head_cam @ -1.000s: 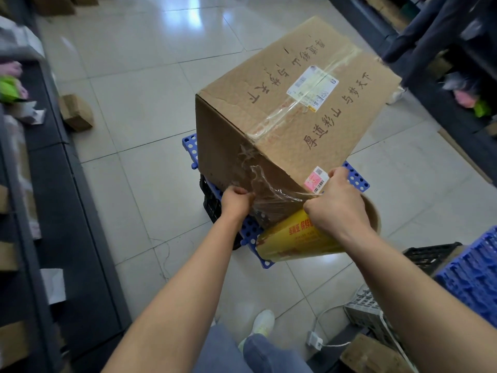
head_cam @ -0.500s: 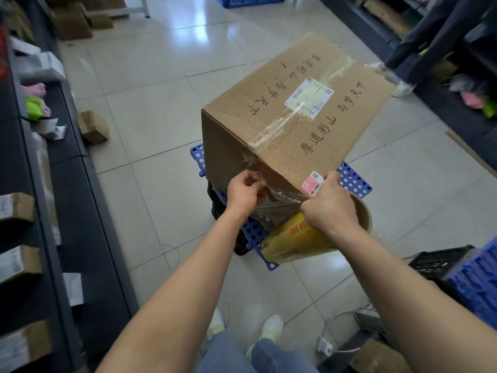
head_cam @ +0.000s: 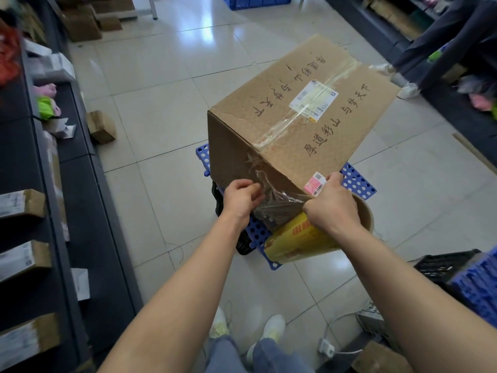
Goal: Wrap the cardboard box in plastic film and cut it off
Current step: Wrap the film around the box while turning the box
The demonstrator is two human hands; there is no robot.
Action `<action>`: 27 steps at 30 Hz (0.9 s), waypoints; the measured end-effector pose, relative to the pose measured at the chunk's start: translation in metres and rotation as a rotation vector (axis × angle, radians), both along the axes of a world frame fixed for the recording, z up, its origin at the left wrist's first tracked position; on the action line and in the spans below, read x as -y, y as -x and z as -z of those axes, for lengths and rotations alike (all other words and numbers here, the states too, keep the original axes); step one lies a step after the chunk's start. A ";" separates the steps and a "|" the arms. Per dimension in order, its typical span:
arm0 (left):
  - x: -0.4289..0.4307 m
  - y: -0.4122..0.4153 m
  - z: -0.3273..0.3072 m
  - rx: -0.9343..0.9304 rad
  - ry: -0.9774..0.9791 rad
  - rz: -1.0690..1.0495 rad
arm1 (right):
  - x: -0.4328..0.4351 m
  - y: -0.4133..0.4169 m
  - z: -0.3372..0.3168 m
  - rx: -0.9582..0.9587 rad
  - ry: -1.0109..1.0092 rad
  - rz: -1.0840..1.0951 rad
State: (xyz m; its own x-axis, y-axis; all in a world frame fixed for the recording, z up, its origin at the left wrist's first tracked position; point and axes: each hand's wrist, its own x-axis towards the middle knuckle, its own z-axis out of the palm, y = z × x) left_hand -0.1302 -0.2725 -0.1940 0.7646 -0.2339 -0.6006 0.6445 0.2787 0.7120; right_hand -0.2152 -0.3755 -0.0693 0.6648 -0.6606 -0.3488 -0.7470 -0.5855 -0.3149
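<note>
A big cardboard box (head_cam: pixel 295 125) sits on a blue stand (head_cam: pixel 357 181) full of round holes. The box has black writing, clear tape and a white label (head_cam: pixel 313 99) on top. The left hand (head_cam: pixel 240 199) pinches the plastic film (head_cam: pixel 279 203) against the near side of the box. The right hand (head_cam: pixel 332 208) grips the yellow roll (head_cam: pixel 301 238), just under the box's near corner, by a pink sticker (head_cam: pixel 314 184). The film stretches between the two hands. A small box (head_cam: pixel 100 127) lies on the tiled floor (head_cam: pixel 161 103), beside dark shelves (head_cam: pixel 80 211) with parcels. Another person's legs (head_cam: pixel 435 44) show at the top right.
</note>
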 end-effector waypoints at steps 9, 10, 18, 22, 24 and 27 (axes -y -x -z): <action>0.013 0.001 -0.007 0.154 -0.112 0.207 | 0.001 0.001 -0.001 -0.007 -0.051 -0.009; 0.014 0.002 -0.008 0.162 -0.112 0.201 | 0.001 0.002 -0.004 -0.027 -0.080 -0.026; 0.020 0.001 -0.008 0.174 -0.130 0.182 | -0.018 0.034 -0.005 -0.174 0.096 -0.318; 0.020 0.002 -0.010 0.185 -0.137 0.174 | -0.008 0.033 -0.010 -0.132 0.230 -0.294; 0.021 0.002 -0.009 0.187 -0.134 0.170 | -0.001 0.033 -0.010 -0.148 0.263 -0.306; 0.021 0.002 -0.010 0.182 -0.114 0.159 | 0.006 0.028 -0.013 -0.174 0.276 -0.272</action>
